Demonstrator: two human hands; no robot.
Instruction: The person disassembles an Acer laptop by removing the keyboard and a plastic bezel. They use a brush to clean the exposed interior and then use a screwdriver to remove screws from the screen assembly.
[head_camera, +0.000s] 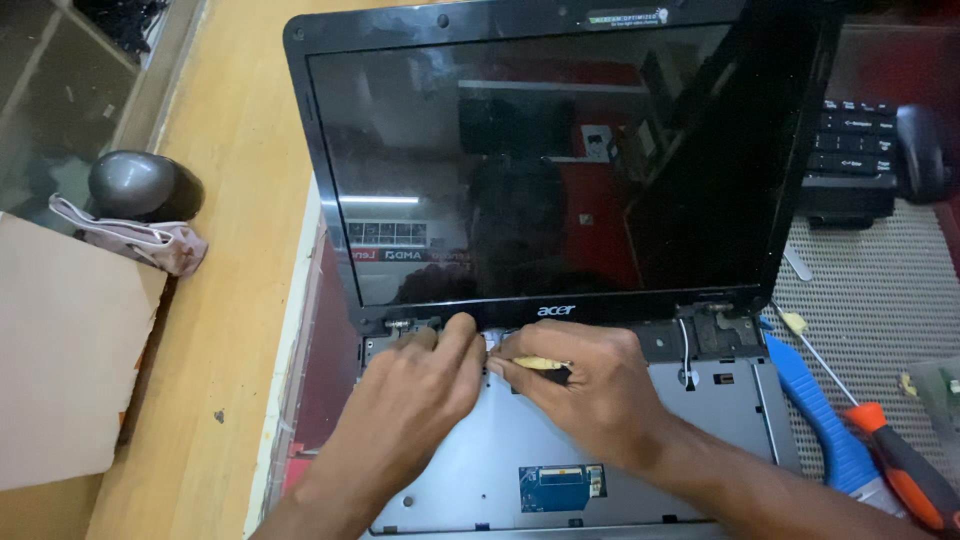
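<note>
A rounded grey mouse (143, 185) is lying on a crumpled pinkish cloth (140, 240) at the left of the wooden bench (225, 300). The left hand (415, 385) is pressing on the laptop (560, 160), its glossy black screen upright, at the hinge edge of the bare grey metal base, its grip curled together. The right hand (590, 385) is pinching a thin yellowish tool (535, 363) there. An orange-handled screwdriver (880, 430) is lying on ribbed matting at right
</note>
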